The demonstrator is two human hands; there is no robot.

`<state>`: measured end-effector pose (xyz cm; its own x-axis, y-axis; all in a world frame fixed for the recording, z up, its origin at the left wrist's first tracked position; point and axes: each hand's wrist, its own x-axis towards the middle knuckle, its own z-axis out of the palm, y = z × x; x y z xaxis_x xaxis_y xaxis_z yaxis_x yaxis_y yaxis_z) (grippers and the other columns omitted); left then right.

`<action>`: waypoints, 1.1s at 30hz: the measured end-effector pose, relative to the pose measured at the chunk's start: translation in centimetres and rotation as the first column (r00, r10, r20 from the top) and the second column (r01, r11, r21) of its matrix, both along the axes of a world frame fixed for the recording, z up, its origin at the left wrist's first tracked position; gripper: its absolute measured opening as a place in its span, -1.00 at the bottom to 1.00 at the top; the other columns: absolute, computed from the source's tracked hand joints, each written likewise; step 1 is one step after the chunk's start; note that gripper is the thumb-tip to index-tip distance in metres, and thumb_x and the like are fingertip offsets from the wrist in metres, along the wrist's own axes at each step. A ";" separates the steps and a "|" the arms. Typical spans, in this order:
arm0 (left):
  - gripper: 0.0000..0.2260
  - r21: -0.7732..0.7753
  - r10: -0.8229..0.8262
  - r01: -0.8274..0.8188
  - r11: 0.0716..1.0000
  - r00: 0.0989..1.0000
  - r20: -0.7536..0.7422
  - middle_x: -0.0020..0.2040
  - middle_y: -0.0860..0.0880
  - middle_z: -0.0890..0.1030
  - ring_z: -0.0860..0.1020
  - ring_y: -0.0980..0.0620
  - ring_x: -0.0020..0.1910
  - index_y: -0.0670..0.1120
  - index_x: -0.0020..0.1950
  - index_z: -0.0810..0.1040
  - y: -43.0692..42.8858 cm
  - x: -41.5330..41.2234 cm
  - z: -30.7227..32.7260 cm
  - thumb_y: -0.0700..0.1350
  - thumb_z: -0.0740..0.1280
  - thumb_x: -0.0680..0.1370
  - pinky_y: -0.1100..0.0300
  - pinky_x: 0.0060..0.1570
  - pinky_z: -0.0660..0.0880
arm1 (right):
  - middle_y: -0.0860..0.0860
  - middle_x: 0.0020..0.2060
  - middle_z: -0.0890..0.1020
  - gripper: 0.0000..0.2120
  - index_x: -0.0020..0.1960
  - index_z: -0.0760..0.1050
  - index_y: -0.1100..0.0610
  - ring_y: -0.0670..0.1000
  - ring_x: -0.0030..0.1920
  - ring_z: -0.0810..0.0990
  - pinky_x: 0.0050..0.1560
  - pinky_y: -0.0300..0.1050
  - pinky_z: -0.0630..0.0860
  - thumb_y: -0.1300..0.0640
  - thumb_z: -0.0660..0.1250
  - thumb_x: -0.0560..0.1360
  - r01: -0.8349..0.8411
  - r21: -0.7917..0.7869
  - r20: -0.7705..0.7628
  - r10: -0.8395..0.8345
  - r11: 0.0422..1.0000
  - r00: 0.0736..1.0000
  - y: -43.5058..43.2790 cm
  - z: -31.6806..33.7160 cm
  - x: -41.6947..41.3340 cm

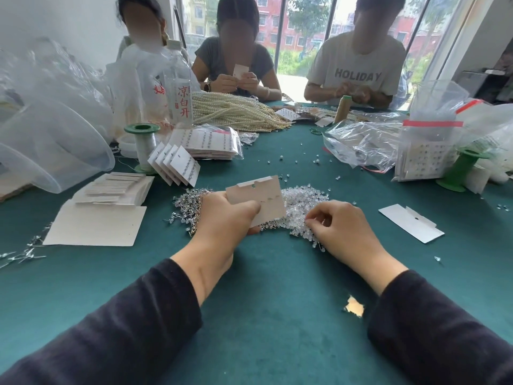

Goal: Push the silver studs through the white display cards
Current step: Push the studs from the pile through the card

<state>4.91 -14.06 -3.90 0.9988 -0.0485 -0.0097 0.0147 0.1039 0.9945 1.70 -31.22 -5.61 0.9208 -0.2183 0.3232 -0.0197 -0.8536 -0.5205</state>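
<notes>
My left hand (222, 218) grips card (258, 194) mid-frame; right hand (342, 227) curled in stud pile (301, 197), catch unclear. I'd pick one, post forward.

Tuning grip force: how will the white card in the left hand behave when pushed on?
Card is flat though left hand pinches only one side, so probably fairly stiff and light. It looks thin, so likely bows under a push far from the fingers.
</notes>
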 end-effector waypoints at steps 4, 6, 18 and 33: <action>-0.84 0.029 -0.068 0.069 0.997 0.997 -0.049 -0.34 0.03 0.59 0.57 0.20 -0.46 -0.06 -0.27 0.52 -0.2 -0.1 -0.3 -0.32 0.36 0.41 0.27 -0.44 0.55 | -0.07 -0.34 0.53 -0.92 -0.21 0.58 0.12 -0.17 -0.34 0.42 -0.29 -0.42 0.27 0.24 0.33 0.41 -0.039 -0.049 -0.004 0.039 0.998 0.999 0.1 -0.2 0.2; -0.89 0.076 -0.086 0.091 0.993 0.994 -0.062 -0.37 0.03 0.58 0.52 0.23 -0.53 -0.07 -0.25 0.53 -0.3 -0.1 -0.5 -0.27 0.38 0.38 0.35 -0.51 0.47 | 0.01 -0.27 0.53 -0.92 -0.20 0.55 0.15 -0.06 -0.29 0.42 -0.27 -0.34 0.21 0.26 0.30 0.42 -0.042 -0.079 0.001 0.043 0.996 0.999 0.1 -0.3 0.4; -0.88 0.019 -0.144 0.147 0.989 0.983 -0.111 -0.42 0.07 0.61 0.56 0.21 -0.49 -0.09 -0.25 0.54 -0.2 0.0 -0.5 -0.29 0.38 0.39 0.35 -0.48 0.48 | 0.00 -0.31 0.61 -0.82 -0.27 0.46 0.03 -0.07 -0.35 0.49 -0.24 -0.19 0.36 0.27 0.28 0.45 0.015 0.265 0.122 -0.049 0.964 0.991 -0.6 0.6 0.1; -0.85 -0.025 -0.157 0.156 0.987 0.982 -0.101 -0.51 0.09 0.60 0.56 0.19 -0.51 -0.11 -0.29 0.52 -0.4 0.1 -0.7 -0.34 0.37 0.40 0.37 -0.47 0.50 | -0.08 -0.41 0.58 -0.80 -0.28 0.57 0.06 -0.22 -0.43 0.47 -0.34 -0.38 0.43 0.32 0.37 0.41 -0.087 0.637 0.178 -0.036 0.766 0.983 0.6 1.8 -1.2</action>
